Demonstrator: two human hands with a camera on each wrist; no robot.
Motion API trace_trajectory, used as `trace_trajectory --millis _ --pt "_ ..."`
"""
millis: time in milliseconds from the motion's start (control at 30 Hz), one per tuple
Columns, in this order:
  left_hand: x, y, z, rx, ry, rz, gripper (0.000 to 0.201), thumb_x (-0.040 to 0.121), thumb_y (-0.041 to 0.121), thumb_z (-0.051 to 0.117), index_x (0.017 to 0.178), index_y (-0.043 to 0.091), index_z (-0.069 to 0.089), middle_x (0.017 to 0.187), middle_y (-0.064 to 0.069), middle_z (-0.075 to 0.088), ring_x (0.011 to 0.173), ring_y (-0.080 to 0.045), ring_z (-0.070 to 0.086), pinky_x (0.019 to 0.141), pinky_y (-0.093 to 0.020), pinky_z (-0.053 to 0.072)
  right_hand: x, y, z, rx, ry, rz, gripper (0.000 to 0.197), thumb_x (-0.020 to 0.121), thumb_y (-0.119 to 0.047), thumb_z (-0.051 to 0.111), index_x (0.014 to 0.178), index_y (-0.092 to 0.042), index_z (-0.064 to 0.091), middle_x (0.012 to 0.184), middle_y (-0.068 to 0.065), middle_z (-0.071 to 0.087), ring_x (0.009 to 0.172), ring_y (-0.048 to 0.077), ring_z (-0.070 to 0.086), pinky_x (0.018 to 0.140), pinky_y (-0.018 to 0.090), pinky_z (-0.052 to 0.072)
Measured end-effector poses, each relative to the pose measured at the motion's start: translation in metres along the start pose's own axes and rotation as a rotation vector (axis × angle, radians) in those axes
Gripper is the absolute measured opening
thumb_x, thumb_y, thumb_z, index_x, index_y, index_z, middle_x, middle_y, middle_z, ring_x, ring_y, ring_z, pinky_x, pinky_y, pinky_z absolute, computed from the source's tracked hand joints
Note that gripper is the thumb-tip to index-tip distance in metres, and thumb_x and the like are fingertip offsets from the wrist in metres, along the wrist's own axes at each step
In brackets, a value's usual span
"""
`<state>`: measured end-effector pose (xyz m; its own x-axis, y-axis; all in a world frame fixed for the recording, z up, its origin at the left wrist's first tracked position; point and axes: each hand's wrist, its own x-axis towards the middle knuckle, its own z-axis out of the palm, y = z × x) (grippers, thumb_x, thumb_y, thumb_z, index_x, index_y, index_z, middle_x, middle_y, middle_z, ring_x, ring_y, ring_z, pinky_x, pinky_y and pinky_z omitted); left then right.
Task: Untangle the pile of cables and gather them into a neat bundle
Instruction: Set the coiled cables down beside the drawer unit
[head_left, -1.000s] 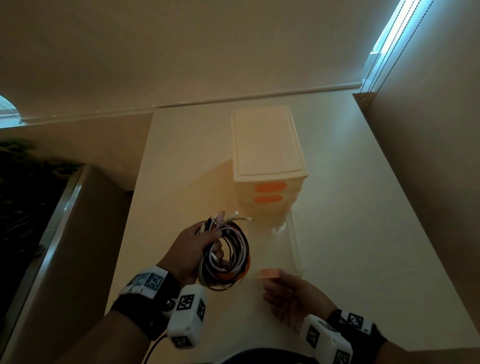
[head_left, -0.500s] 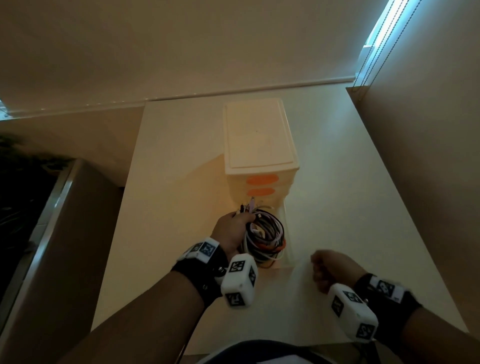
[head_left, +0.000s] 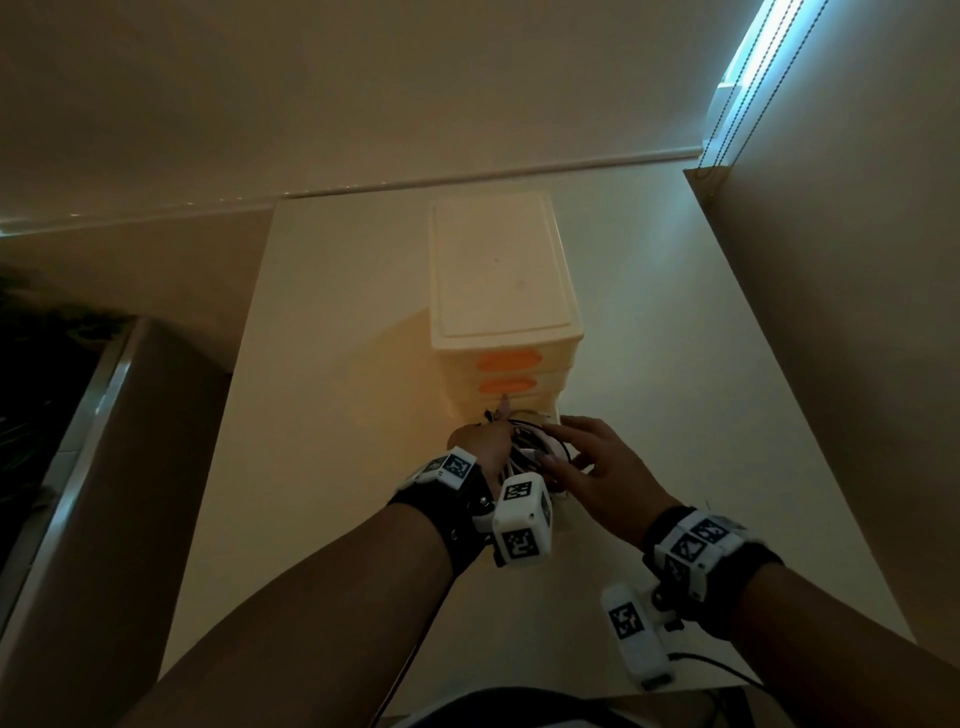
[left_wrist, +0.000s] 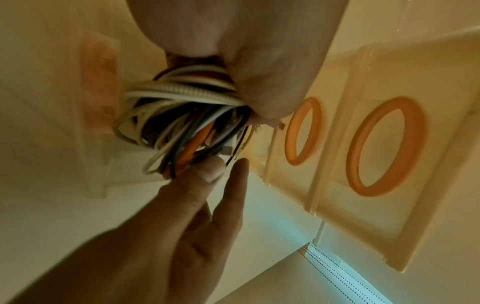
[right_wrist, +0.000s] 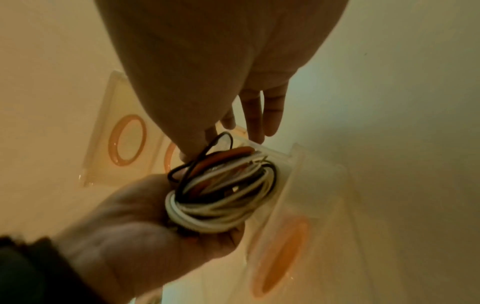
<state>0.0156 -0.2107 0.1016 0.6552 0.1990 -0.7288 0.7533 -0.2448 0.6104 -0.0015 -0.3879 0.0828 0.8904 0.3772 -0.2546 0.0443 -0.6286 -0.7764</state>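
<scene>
cable bundle (right_wrist: 221, 195): tight coil, white, black, orange strands | left hand (right_wrist: 145, 224): fingers curled round coil | right hand (head_left: 597, 467): fingers straight, spread, touching coil

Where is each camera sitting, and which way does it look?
Head: worn up high, looking down at the table, the drawer unit, both forearms and both hands.
Left wrist: on the left arm, looking along the left hand gripping the cable bundle; right hand's fingers touch it.
Right wrist: on the right arm, looking along the right hand at the open bottom drawer; the left hand grips the bundle.
All three views share the cable bundle and the orange drawer handles.
</scene>
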Motion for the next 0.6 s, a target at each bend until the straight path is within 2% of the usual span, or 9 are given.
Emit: trace_trajectory --millis 33,67,133,200,267,333,367,500,600 --pt "0.006 -0.001 0.0 0.093 -0.01 0.036 0.072 0.11 0.022 0.038 0.158 0.008 -0.013 0.113 -0.023 0.065 0.069 -0.026 0.056 0.056 -0.025 0.041 -0.001 0.001 0.001 -0.01 0.004 -0.023 0.044 0.1 -0.036 0.059 0.143 -0.031 0.052 0.148 -0.003 0.041 0.1 0.013 0.062 0.086 0.026 0.053" --pt "0.01 0.003 0.001 0.137 -0.015 0.021 0.066 0.111 0.023 0.034 0.158 0.006 -0.01 0.114 -0.026 0.065 0.071 -0.03 0.057 0.059 -0.027 0.04 -0.001 0.002 0.004 -0.01 0.013 -0.046 0.044 0.1 -0.035 0.058 0.143 -0.033 0.05 0.148 -0.002 0.041 0.107 0.015 0.06 0.092 0.029 0.053" --pt "0.005 0.013 0.0 0.135 -0.004 0.0 0.055 0.113 0.026 0.024 0.157 -0.002 0.006 0.111 -0.031 0.063 0.079 -0.034 0.058 0.061 -0.028 0.035 -0.001 0.002 0.007 -0.01 0.03 -0.09 0.048 0.1 -0.04 0.056 0.146 -0.038 0.044 0.15 0.0 0.039 0.13 0.019 0.048 0.107 0.04 0.047" --pt "0.011 0.01 0.0 0.133 0.006 -0.035 0.052 0.112 0.021 0.028 0.155 -0.005 0.015 0.133 -0.03 0.056 0.106 -0.034 0.058 0.074 -0.03 0.034 0.001 -0.001 0.007 -0.096 0.012 -0.131 0.059 0.092 -0.058 0.049 0.149 -0.043 0.039 0.159 0.001 0.03 0.143 0.023 0.032 0.116 0.048 0.033" --pt "0.008 0.001 0.001 0.17 0.006 0.028 0.045 0.11 0.018 0.039 0.151 0.0 0.034 0.144 -0.021 0.051 0.117 -0.03 0.055 0.087 -0.031 0.036 0.009 -0.007 0.005 -0.229 -0.039 -0.182 0.063 0.089 -0.06 0.045 0.15 -0.047 0.035 0.164 0.0 0.02 0.147 0.024 0.021 0.118 0.051 0.023" --pt "0.012 -0.002 0.004 0.186 -0.024 -0.024 0.036 0.106 0.018 0.048 0.135 -0.002 0.055 0.132 -0.022 0.06 0.103 -0.031 0.059 0.082 -0.035 0.041 0.018 -0.013 0.005 -0.358 -0.08 -0.225 0.064 0.09 -0.055 0.044 0.152 -0.044 0.033 0.163 0.001 0.02 0.146 0.024 0.018 0.116 0.051 0.02" --pt "0.014 0.0 0.005 0.178 -0.038 -0.043 0.032 0.104 0.017 0.051 0.126 -0.003 0.059 0.125 -0.023 0.063 0.099 -0.033 0.061 0.079 -0.037 0.044 0.021 -0.016 0.006 -0.42 -0.091 -0.237 0.065 0.089 -0.056 0.039 0.152 -0.042 0.033 0.16 0.003 0.024 0.144 0.026 0.02 0.114 0.05 0.022" --pt "0.005 0.003 0.003 0.102 0.014 -0.047 0.03 0.105 0.021 0.05 0.124 0.001 0.059 0.118 -0.019 0.065 0.1 -0.037 0.061 0.074 -0.033 0.044 0.027 -0.019 0.007 -0.548 -0.105 -0.254 0.075 0.086 -0.057 0.017 0.152 -0.03 0.036 0.145 0.005 0.038 0.133 0.028 0.032 0.105 0.045 0.029" --pt "0.001 0.001 0.005 -0.125 0.082 -0.032 0.028 0.11 0.024 0.036 0.121 0.007 0.055 0.11 -0.011 0.063 0.104 -0.035 0.058 0.068 -0.024 0.043 0.017 -0.015 0.006 -0.375 -0.053 -0.312 0.06 0.098 -0.046 0.023 0.153 -0.026 0.037 0.149 -0.002 0.041 0.135 0.021 0.037 0.108 0.041 0.033"
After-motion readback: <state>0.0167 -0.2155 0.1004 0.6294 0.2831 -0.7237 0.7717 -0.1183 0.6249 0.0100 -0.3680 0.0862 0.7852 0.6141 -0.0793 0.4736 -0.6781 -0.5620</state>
